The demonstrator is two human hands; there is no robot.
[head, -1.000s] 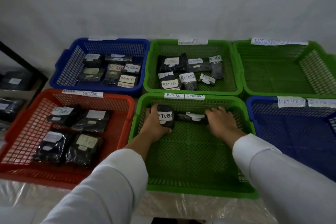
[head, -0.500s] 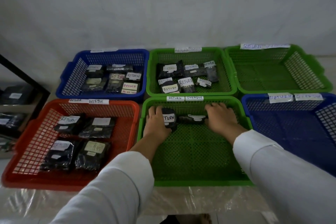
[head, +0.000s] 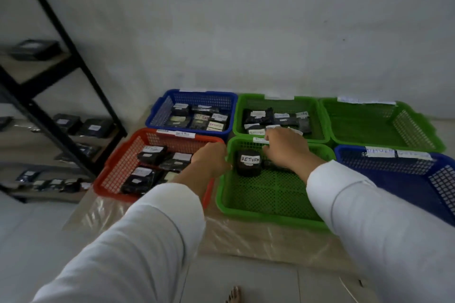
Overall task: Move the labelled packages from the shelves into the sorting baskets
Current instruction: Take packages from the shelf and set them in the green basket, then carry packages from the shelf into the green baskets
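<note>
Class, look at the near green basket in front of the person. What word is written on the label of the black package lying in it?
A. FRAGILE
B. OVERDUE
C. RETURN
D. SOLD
C: the white label on the black package, which lies at the far left of the near green basket, plainly reads RETURN.

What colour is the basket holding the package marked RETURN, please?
Green basket, seen in the head view; the package is black.
</note>
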